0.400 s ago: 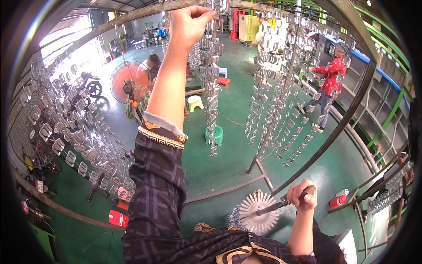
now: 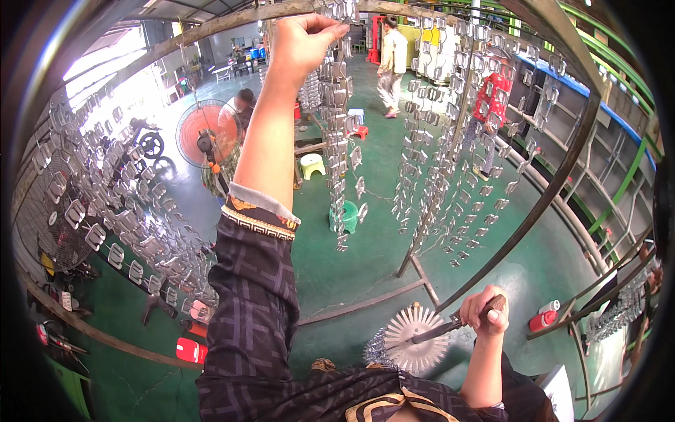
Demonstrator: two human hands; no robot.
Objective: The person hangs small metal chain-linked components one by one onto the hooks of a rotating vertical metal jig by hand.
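My left hand (image 2: 301,43) is raised to the top of the frame, thumb and fingers pinched at the upper end of a hanging strand of metal buckles (image 2: 359,186). The strand dangles loosely beside a denser row of buckles (image 2: 336,144). Low on the right, my right hand (image 2: 484,309) is wrapped round the brown handle (image 2: 497,304) of a dark rod (image 2: 437,330). At the rod's other end is a pale round disc (image 2: 422,360) with slots all round its edge. Small shiny metal pieces (image 2: 375,348) lie beside the disc.
A curved metal frame (image 2: 541,204) surrounds me, with buckle strands (image 2: 133,218) on the left and more strands (image 2: 429,141) on the right. Beyond stand an orange fan (image 2: 207,133), a yellow stool (image 2: 312,166) and a green stool (image 2: 344,216). People (image 2: 391,67) move in the background.
A loose strand of buckles now hangs out below my left fingertips. My left hand has dipped very slightly; my right hand stays put. Two people behind the strands have moved leftward.
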